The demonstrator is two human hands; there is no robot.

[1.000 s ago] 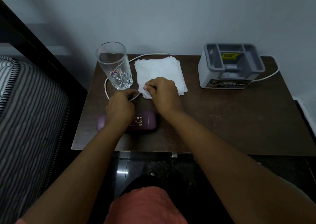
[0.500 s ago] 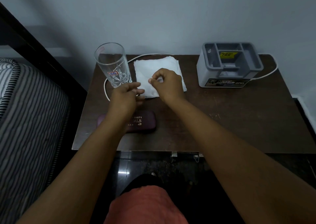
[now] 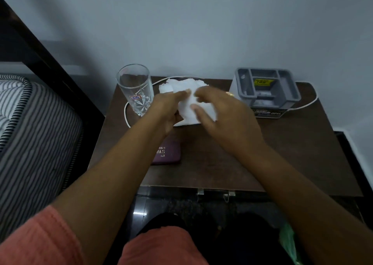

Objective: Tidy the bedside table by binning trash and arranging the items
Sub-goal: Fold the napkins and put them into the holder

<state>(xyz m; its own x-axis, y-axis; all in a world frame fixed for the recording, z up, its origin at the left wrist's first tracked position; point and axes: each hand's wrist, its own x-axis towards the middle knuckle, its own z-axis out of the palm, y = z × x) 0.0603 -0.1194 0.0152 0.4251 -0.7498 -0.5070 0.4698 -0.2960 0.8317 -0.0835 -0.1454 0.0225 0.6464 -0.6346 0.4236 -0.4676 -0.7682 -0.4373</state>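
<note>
Brown bedside table (image 3: 282, 153), grey wall (image 3: 201, 22), mattress (image 3: 36, 135)

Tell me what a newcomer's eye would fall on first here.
The left hand and right hand hold a crumpled white tissue between them, over the middle of the dark bedside table. A tall clear glass stands at the back left, and a grey compartmented organiser sits at the back right.
</note>
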